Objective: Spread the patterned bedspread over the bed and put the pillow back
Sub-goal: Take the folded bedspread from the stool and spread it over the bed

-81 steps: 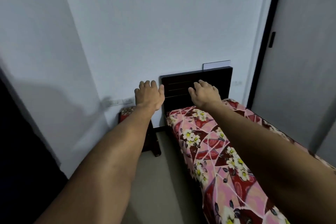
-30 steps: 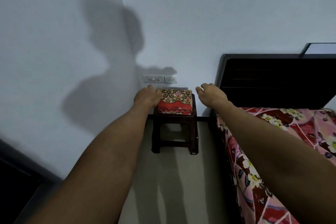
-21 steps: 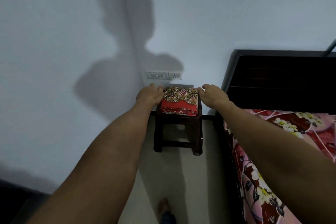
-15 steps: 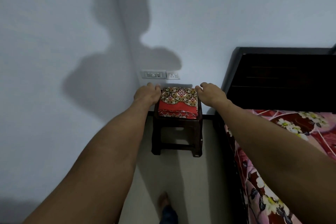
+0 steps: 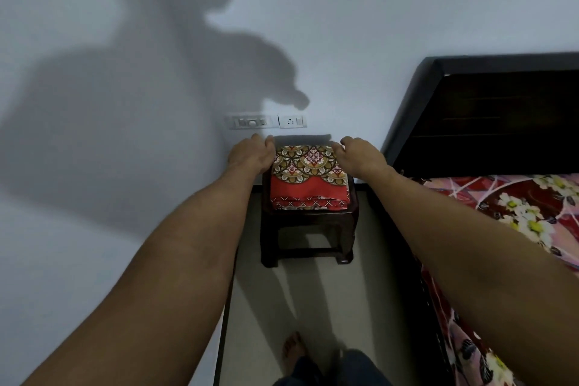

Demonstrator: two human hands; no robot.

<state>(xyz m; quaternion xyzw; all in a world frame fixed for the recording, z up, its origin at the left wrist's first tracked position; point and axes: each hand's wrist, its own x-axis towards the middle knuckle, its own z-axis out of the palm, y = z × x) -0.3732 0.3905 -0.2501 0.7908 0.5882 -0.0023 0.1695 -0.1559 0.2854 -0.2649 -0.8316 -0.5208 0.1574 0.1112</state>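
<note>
The patterned bedspread point(image 5: 308, 178) lies folded in a red, gold-patterned stack on a small dark wooden stool point(image 5: 308, 229) against the wall. My left hand point(image 5: 250, 155) is at the stack's far left edge, its thumb touching the fabric. My right hand point(image 5: 360, 155) reaches over the far right corner, fingertips on the cloth. Neither hand shows a closed grip, and the stack lies flat on the stool. The bed point(image 5: 513, 207), covered in a pink and red floral sheet, runs along the right. No pillow is in view.
A dark headboard point(image 5: 488, 116) stands against the white wall at right. A switch plate and socket point(image 5: 266, 121) sit just above the stool. A narrow strip of floor point(image 5: 313, 307) runs between wall and bed, with my bare foot point(image 5: 293, 351) on it.
I turned from the bed toward the stool and stepped closer. Both hands moved in from beside the folded bedspread to touch its far corners.
</note>
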